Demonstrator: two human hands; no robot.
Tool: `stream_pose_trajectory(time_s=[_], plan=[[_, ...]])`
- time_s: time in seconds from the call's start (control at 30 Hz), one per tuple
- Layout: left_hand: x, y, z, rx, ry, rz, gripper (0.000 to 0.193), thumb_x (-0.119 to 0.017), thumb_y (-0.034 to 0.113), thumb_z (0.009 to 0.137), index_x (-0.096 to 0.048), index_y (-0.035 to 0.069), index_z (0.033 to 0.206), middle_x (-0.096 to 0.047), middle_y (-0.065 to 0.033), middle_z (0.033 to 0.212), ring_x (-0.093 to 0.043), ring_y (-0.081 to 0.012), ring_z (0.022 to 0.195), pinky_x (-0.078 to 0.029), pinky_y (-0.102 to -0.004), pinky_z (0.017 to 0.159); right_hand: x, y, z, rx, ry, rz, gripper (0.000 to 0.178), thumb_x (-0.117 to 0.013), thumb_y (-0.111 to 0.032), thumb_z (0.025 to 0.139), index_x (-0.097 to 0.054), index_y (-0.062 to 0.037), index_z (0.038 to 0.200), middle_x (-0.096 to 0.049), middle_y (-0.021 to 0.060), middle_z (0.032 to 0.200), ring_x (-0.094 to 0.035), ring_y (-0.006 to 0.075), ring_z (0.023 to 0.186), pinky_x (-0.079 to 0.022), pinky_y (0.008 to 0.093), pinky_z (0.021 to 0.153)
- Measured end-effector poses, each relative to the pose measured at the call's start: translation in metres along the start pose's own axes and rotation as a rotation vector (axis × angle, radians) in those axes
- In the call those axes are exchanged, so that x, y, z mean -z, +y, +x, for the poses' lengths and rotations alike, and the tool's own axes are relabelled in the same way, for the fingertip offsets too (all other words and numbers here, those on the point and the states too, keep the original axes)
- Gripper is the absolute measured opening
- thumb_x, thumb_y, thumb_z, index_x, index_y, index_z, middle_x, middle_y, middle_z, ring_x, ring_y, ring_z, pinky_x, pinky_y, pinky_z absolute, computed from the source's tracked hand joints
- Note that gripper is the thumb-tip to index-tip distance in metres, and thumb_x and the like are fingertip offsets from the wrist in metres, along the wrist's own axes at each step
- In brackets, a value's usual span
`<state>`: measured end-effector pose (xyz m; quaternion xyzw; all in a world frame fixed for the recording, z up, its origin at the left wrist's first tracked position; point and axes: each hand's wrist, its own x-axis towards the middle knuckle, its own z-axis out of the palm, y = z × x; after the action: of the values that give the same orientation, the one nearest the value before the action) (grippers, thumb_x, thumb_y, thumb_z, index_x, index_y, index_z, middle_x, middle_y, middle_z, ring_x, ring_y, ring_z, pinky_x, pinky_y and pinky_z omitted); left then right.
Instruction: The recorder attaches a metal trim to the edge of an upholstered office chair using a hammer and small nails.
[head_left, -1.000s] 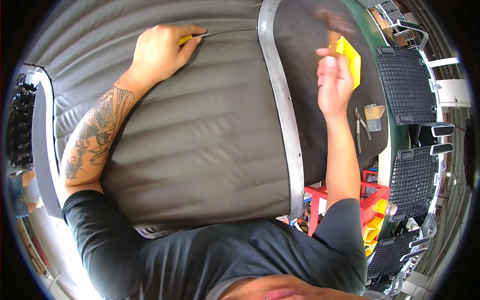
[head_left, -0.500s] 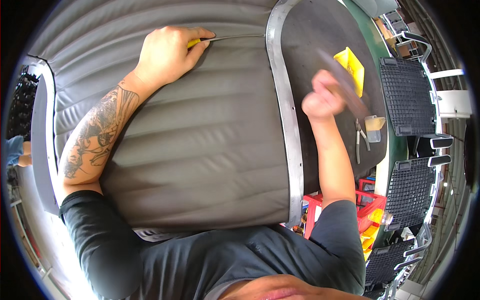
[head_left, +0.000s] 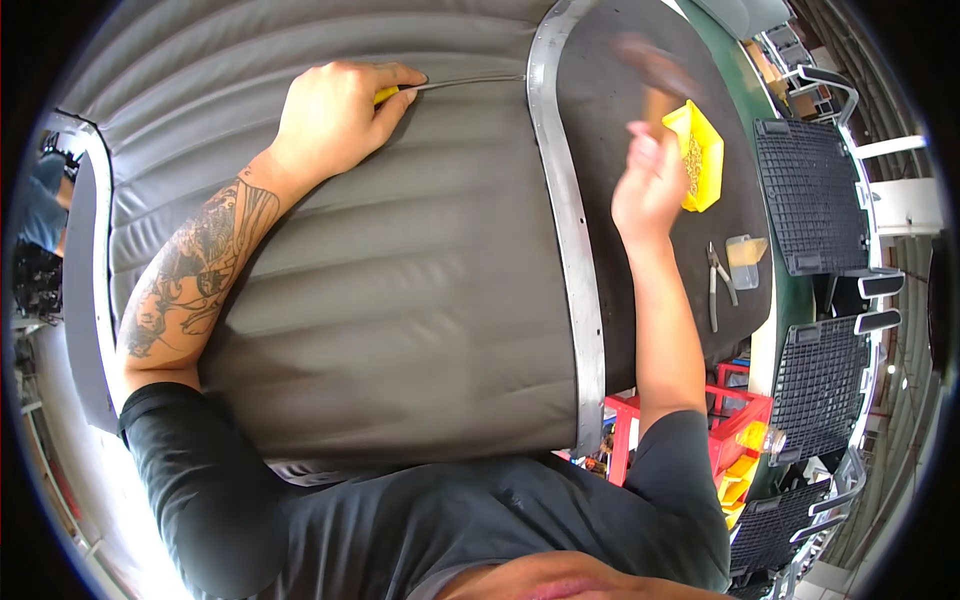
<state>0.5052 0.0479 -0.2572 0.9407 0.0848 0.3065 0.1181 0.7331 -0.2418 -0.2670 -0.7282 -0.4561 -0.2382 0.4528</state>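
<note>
A long, thin metal tool with a yellow handle is pinched in the closed fingers of my left hand. Its shaft lies low over the grey ribbed cover, and the tip meets a curved metal strip with small holes. My right hand, closed round a hammer, is above the dark panel beyond the strip. Motion smears the hammer's head, which is up off the panel. Just right of that hand is a yellow bin holding many small brass-coloured pieces.
Pliers and a small clear box lie on the dark panel. A red rack with yellow bins stands by my right elbow. Black grid-like panels line the right side. Part of another person shows at far left.
My right hand has turned, so the hammer now points away from me, its head farther off. My left hand and its tool have barely moved. The person at far left shows more.
</note>
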Motion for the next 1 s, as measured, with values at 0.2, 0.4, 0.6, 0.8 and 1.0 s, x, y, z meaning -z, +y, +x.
stream_pose_trajectory(time_s=[0.2,0.4,0.6,0.8,1.0], plan=[[0.001,0.008,0.006,0.047,-0.041,-0.038,0.020,-0.070,0.021,0.099,-0.081,0.015,0.115,-0.080,-0.0104,0.099,-0.074,-0.0336,0.085,-0.060,-0.0409,0.077,-0.014,0.012,0.000,0.030,-0.390,-0.510,0.028,-0.063,-0.032,0.108,-0.065,-0.0040,0.106,-0.066,0.0166,0.079,-0.067,0.0368,0.066,-0.052,0.0399,0.061],[0.002,0.010,0.007,0.052,-0.041,-0.019,0.020,-0.071,0.021,0.099,-0.081,0.015,0.115,-0.079,-0.0106,0.096,-0.074,-0.0337,0.082,-0.059,-0.0401,0.074,-0.007,0.012,-0.001,0.388,0.116,0.149,0.034,-0.054,-0.032,0.113,-0.061,0.0002,0.106,-0.065,0.0099,0.075,-0.064,0.0248,0.065,-0.049,0.0376,0.057],[0.003,0.004,0.002,0.054,-0.032,0.008,0.020,-0.072,0.022,0.098,-0.081,0.015,0.114,-0.079,-0.0104,0.093,-0.073,-0.0330,0.078,-0.059,-0.0398,0.071,-0.011,-0.014,0.009,0.123,-0.079,-0.166,0.017,-0.063,-0.021,0.107,-0.068,-0.0047,0.112,-0.072,0.0163,0.082,-0.071,0.0392,0.072,-0.056,0.0459,0.065],[-0.002,0.006,0.006,0.043,-0.009,-0.012,0.020,-0.072,0.022,0.098,-0.082,0.015,0.114,-0.078,-0.0109,0.087,-0.072,-0.0326,0.074,-0.058,-0.0396,0.069,-0.018,0.002,0.004,-0.057,-0.402,-0.512,0.018,-0.067,-0.023,0.105,-0.068,-0.0054,0.111,-0.069,0.0166,0.079,-0.071,0.0418,0.074,-0.056,0.0473,0.066],[0.002,0.011,0.008,0.050,-0.025,-0.021,0.021,-0.072,0.022,0.098,-0.082,0.014,0.114,-0.078,-0.0106,0.087,-0.073,-0.0325,0.074,-0.057,-0.0392,0.068,-0.009,-0.006,0.006,0.344,0.040,-0.018,0.026,-0.057,-0.025,0.111,-0.064,-0.0004,0.107,-0.070,0.0176,0.080,-0.070,0.0371,0.069,-0.052,0.0426,0.062]])
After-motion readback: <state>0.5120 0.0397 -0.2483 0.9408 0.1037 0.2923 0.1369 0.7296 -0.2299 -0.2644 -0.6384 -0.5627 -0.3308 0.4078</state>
